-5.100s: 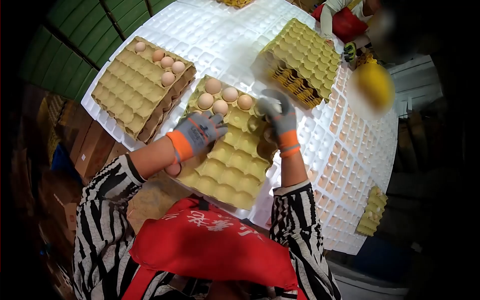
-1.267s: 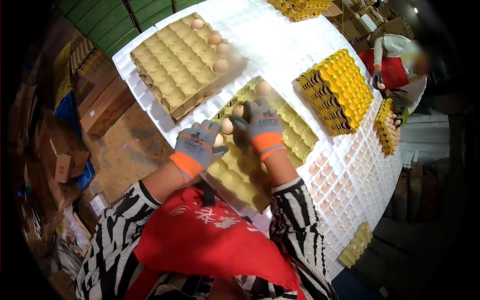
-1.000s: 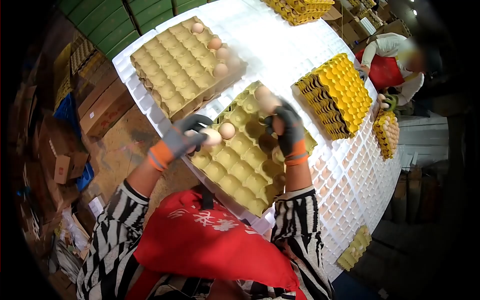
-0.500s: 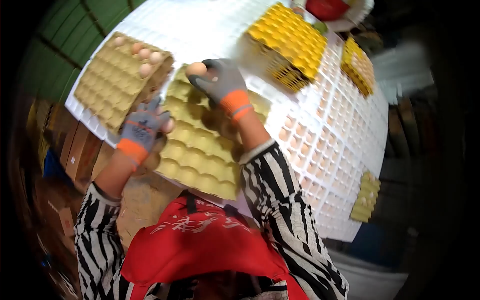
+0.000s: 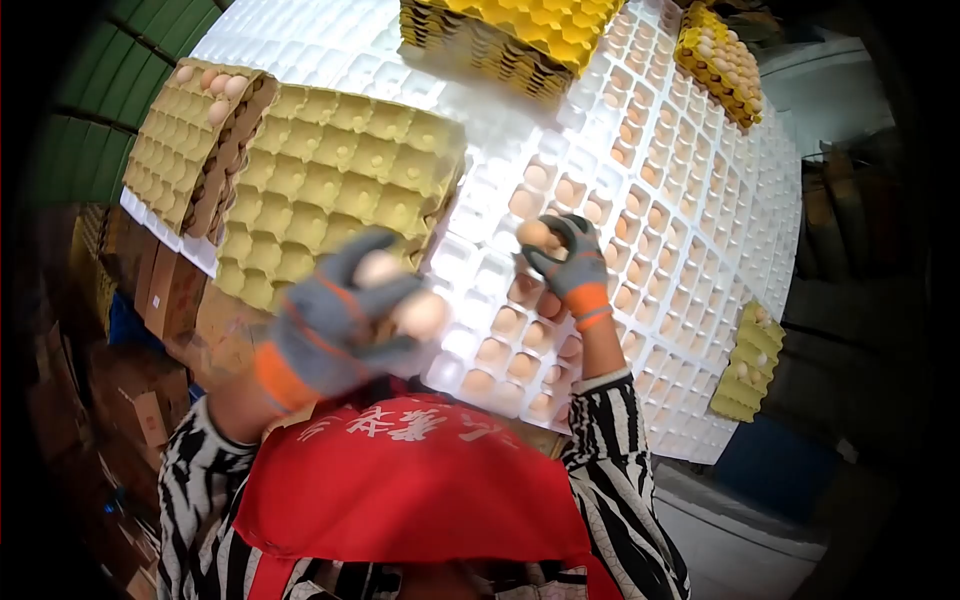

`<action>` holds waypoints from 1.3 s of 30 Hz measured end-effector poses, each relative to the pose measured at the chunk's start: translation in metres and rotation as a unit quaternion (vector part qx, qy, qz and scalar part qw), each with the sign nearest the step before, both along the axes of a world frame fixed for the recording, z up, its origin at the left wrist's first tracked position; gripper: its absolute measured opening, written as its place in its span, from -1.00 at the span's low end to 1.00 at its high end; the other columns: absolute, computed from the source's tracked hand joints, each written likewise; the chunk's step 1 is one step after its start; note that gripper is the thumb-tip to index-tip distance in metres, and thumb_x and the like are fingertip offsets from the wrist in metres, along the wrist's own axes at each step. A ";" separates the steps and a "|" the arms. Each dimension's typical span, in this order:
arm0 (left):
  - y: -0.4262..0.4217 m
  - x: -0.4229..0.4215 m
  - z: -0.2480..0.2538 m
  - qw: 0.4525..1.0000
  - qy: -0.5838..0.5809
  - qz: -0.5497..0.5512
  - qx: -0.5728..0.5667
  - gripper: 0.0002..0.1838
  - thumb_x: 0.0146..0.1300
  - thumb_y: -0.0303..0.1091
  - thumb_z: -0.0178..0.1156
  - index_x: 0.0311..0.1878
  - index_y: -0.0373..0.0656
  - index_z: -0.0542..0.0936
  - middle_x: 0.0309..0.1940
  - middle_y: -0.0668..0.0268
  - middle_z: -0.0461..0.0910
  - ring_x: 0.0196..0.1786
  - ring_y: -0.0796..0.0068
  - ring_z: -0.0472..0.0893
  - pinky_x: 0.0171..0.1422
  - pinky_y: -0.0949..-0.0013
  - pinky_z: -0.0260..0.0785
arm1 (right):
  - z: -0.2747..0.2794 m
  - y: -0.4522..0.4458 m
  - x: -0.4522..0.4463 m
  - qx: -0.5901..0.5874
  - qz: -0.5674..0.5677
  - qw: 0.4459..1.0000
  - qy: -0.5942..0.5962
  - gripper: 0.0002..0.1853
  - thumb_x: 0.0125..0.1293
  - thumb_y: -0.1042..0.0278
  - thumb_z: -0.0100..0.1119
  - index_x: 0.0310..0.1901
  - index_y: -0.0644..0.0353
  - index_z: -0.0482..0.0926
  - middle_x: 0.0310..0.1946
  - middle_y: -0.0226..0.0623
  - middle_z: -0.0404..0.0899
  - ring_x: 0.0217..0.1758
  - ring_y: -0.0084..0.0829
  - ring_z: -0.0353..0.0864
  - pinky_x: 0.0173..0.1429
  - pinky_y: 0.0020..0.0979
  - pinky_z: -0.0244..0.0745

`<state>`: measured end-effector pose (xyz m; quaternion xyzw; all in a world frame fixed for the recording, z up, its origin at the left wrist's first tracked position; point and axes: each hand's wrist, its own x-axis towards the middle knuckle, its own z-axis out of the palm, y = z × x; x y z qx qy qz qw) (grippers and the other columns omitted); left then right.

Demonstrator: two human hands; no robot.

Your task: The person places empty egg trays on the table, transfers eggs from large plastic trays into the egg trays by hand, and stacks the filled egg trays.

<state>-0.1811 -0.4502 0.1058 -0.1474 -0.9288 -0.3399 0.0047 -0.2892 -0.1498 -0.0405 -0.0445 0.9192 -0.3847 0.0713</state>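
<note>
In the head view, the left hand (image 5: 325, 320), in a grey and orange glove, is blurred at the lower left of centre. Its fingers are curled around a pale egg (image 5: 420, 315), with another egg (image 5: 378, 270) between them just above. The right hand (image 5: 578, 265), gloved alike, is right of centre above white trays (image 5: 475, 240), its thumb and fingers gripping a brown egg (image 5: 534, 233). Whether that egg touches the tray beneath, I cannot tell. Rows of eggs sit in the white trays, from lower centre up toward the upper right.

A greenish-yellow cardboard tray (image 5: 330, 165) lies left of centre, beside a brown tray (image 5: 170, 150) at the upper left with a few eggs near its top corner. A stack of yellow trays (image 5: 510, 30) stands at the top centre. A red apron (image 5: 410, 490) fills the bottom centre.
</note>
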 end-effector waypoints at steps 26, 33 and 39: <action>0.125 0.033 -0.172 0.990 -0.062 0.121 0.033 -0.43 0.22 -0.30 0.38 0.34 -0.02 0.55 0.19 0.02 0.55 0.09 0.02 0.62 0.15 0.13 0.51 | -0.032 0.031 0.127 -0.350 -0.052 0.927 -0.128 -0.58 0.42 0.47 0.17 0.28 0.27 0.43 0.03 -0.28 0.58 -0.19 -0.58 0.54 -0.13 -0.53 0.50; 0.105 0.086 -0.195 0.992 -0.014 0.064 0.112 -0.36 0.21 -0.57 0.16 0.43 -0.26 0.40 0.24 0.01 0.45 0.25 0.04 0.47 0.32 0.17 0.38 | -0.040 0.022 0.149 -0.304 0.024 0.951 -0.056 -0.57 0.34 0.51 0.20 0.24 0.28 0.46 -0.02 -0.24 0.59 -0.12 -0.51 0.56 -0.03 -0.48 0.48; 0.103 0.096 -0.197 0.988 -0.010 0.087 0.126 -0.39 0.24 -0.40 0.28 0.39 -0.22 0.46 0.33 0.02 0.46 0.31 -0.06 0.45 0.40 0.06 0.33 | -0.032 0.014 0.164 -0.303 0.051 0.948 -0.078 -0.54 0.29 0.54 0.23 0.23 0.33 0.47 0.13 -0.11 0.58 0.15 -0.30 0.57 0.24 -0.34 0.47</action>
